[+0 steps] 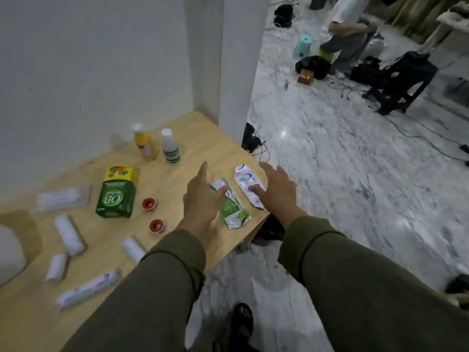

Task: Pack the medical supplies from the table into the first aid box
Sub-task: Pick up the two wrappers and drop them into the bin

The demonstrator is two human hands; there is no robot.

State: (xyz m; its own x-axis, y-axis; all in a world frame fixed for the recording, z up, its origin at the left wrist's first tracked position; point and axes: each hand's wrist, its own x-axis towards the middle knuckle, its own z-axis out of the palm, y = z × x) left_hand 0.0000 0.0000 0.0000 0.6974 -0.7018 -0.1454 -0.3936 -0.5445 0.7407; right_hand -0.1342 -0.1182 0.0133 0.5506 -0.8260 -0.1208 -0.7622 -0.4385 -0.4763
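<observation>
Olive sleeves (355, 288) fill the near part of the view, both arms reaching out over the right end of a wooden table (193, 138). Below them, a sandalled foot (242, 323) stands on the marble floor (342, 174).

Left hand (200, 199) hovers with fingers spread and loosely curved over a green foil packet (234, 212); whether the fingertips touch it cannot be told. Right hand (278, 189) is likewise spread, thumb tip resting on or just above a white blister pack (245, 179), which lies just right of the green packet, near the table's right edge. Neither hand grips anything.

Taking the green packet as landmark: left of it sit two small red pots (149, 204), one nearer the camera than the other. Further left lies a green-and-yellow box (116, 194) marked "OB". Beyond the packet, towards the wall, stand a yellow bottle (146, 142) and a white bottle (170, 147), both upright, side by side. Well left and nearer the camera lie several white rolls (68, 235), a long white tube (88, 290) and a clear sleeve of white sticks (62, 198), all blurred. A white rounded object (10, 252) shows at the far left edge; what it is cannot be told.

Across the floor, far beyond the table, a seated person (347, 34) and a black stool (403, 82) appear among cables.
</observation>
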